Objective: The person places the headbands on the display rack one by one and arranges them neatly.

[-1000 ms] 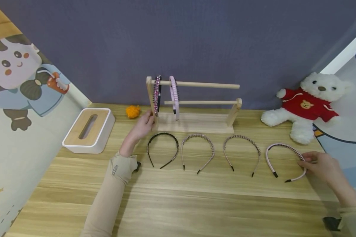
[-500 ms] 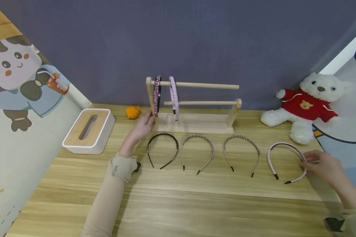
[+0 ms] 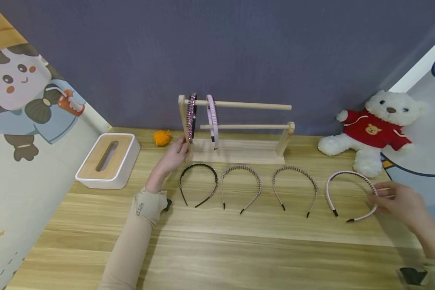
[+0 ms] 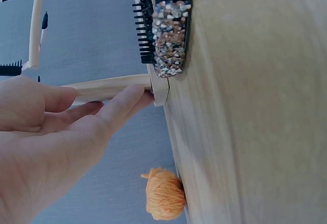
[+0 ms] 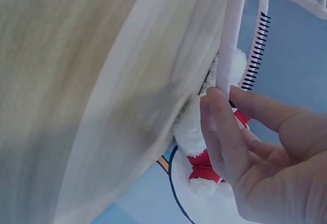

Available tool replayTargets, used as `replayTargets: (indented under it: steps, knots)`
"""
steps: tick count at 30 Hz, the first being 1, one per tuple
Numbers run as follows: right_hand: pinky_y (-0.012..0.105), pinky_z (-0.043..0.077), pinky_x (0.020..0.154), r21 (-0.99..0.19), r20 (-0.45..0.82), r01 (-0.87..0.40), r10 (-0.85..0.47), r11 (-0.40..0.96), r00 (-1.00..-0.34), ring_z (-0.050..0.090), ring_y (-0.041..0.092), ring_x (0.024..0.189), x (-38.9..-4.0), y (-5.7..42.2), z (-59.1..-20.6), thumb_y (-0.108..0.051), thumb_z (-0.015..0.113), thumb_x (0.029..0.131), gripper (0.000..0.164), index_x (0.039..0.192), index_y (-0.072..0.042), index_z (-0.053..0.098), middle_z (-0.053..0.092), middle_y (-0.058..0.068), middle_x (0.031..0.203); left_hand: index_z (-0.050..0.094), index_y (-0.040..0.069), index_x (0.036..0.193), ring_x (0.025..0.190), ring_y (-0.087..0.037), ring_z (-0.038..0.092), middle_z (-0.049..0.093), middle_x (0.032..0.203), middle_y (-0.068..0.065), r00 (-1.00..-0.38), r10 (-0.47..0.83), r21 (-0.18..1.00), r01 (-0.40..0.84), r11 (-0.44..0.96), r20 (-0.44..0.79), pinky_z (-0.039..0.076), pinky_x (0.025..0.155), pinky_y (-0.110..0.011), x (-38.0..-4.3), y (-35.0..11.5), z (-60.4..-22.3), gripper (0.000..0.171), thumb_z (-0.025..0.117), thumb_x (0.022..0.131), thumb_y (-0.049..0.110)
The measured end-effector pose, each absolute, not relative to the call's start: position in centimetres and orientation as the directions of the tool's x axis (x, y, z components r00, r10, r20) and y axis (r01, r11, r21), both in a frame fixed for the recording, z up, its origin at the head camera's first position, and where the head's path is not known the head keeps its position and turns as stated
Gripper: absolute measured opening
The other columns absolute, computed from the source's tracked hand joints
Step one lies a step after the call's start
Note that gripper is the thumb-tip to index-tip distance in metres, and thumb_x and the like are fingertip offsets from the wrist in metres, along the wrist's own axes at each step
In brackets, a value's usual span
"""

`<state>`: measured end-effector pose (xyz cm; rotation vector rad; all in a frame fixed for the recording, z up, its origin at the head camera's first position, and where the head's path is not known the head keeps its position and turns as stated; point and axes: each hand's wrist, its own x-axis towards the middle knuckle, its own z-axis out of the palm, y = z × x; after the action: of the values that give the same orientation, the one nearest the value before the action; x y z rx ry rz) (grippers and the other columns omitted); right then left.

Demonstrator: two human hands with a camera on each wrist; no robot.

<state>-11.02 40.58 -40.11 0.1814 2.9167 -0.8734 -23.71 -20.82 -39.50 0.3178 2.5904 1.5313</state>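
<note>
Small dark lettering (image 3: pixel 140 208) marks the cuff of the left sleeve (image 3: pixel 125 249), too blurred to read. The left hand (image 3: pixel 172 155) pinches the left post of the wooden rack (image 3: pixel 239 151) between thumb and fingers. At the right of the surface (image 3: pixel 239 249), the right hand (image 3: pixel 402 201) pinches the right side of a pink headband (image 5: pixel 231 35), thumb against fingers; whether its tips touch the surface, I cannot tell. Left of it, a black headband (image 3: pixel 198 164) and two beaded headbands (image 3: pixel 242 166) lie in a row, near side of the rack. A jewelled headband (image 3: pixel 191 119) and a lilac headband (image 3: pixel 212 117) hang at the rack's left end. Far right sits a bear (image 3: pixel 388 125), a bear-face emblem (image 3: pixel 373 129) on its red top. An orange ball (image 3: pixel 162 138) and a tissue box (image 3: pixel 125 149) stand left.
</note>
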Motion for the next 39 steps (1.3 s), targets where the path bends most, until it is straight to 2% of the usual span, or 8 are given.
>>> replayTargets:
  steps: [5,9,16,29,31,34,37,39]
  knots:
    - [0.033,0.061,0.056,-0.540,-0.110,0.143,0.098,0.829,-0.989,0.068,0.012,0.066,-11.1,40.3,-39.7,0.001,0.073,0.099,0.045,0.125,0.027,0.049,0.068,0.039,0.100,0.044,-0.008,0.152,0.070,-0.013,0.041,0.053,0.093,-0.018,-0.972,0.235,0.872,0.115,0.475,0.000,0.037,0.059,-0.025,-23.9,-21.0,-40.0,0.042,0.032,0.119,0.015]
    - [0.033,0.059,0.053,-0.524,-0.070,0.127,0.106,0.842,-0.992,0.069,0.015,0.064,-11.0,39.9,-39.4,0.001,0.073,0.099,0.043,0.126,0.026,0.049,0.067,0.041,0.102,0.044,-0.007,0.152,0.071,-0.015,0.041,0.053,0.095,-0.021,-0.973,0.233,0.873,0.109,0.476,-0.006,0.037,0.060,-0.025,-23.9,-21.0,-40.1,0.042,0.031,0.119,0.015]
    - [0.028,0.058,0.051,-0.519,0.044,0.048,0.083,0.854,-0.996,0.054,-0.011,0.064,-10.9,38.9,-38.5,0.005,0.074,0.098,0.040,0.125,0.023,0.051,0.065,0.043,0.105,0.043,-0.007,0.153,0.071,-0.014,0.041,0.053,0.094,-0.020,-0.973,0.232,0.871,0.109,0.479,-0.006,0.037,0.060,-0.026,-23.9,-21.1,-40.1,0.043,0.031,0.119,0.015]
    - [0.015,0.053,0.053,-0.592,0.151,-0.018,0.090,0.806,-0.984,0.051,-0.019,0.070,-11.1,36.5,-36.8,0.003,0.076,0.098,0.046,0.131,0.021,0.051,0.062,0.040,0.112,0.044,-0.005,0.155,0.068,-0.012,0.041,0.054,0.092,-0.019,-0.972,0.235,0.871,0.121,0.477,0.007,0.037,0.058,-0.025,-24.0,-21.0,-40.0,0.043,0.032,0.118,0.015]
    - [0.014,0.053,0.054,-0.599,0.179,-0.041,0.083,0.800,-0.980,0.052,-0.019,0.070,-11.0,36.3,-36.6,0.004,0.076,0.097,0.045,0.131,0.021,0.051,0.064,0.034,0.107,0.043,-0.005,0.156,0.068,-0.012,0.041,0.054,0.092,-0.019,-0.973,0.233,0.869,0.118,0.480,0.004,0.037,0.059,-0.025,-24.0,-21.0,-40.0,0.044,0.032,0.118,0.016]
    - [0.013,0.052,0.054,-0.590,0.229,-0.071,0.082,0.804,-0.970,0.052,-0.021,0.071,-10.9,36.0,-36.2,0.005,0.078,0.096,0.044,0.130,0.019,0.054,0.067,0.007,0.094,0.042,-0.005,0.156,0.067,-0.011,0.041,0.053,0.091,-0.018,-0.973,0.231,0.869,0.115,0.481,0.001,0.037,0.058,-0.025,-24.0,-21.0,-40.0,0.044,0.032,0.118,0.016]
    - [0.010,0.049,0.054,-0.578,0.269,-0.088,0.088,0.811,-0.959,0.051,-0.023,0.071,-10.7,35.6,-35.8,0.005,0.080,0.094,0.043,0.128,0.017,0.057,0.058,-0.021,0.089,0.043,-0.006,0.155,0.067,-0.012,0.040,0.051,0.089,-0.015,-0.973,0.233,0.872,0.115,0.477,0.001,0.036,0.058,-0.025,-24.0,-21.1,-40.0,0.044,0.033,0.118,0.016]
    - [0.009,0.049,0.055,-0.579,0.286,-0.093,0.094,0.810,-0.954,0.050,-0.023,0.072,-10.7,35.4,-35.5,0.005,0.081,0.093,0.044,0.129,0.016,0.058,0.053,-0.028,0.088,0.043,-0.006,0.154,0.068,-0.012,0.040,0.051,0.089,-0.014,-0.972,0.235,0.872,0.117,0.476,0.002,0.036,0.058,-0.026,-24.0,-21.1,-40.1,0.044,0.033,0.118,0.016]
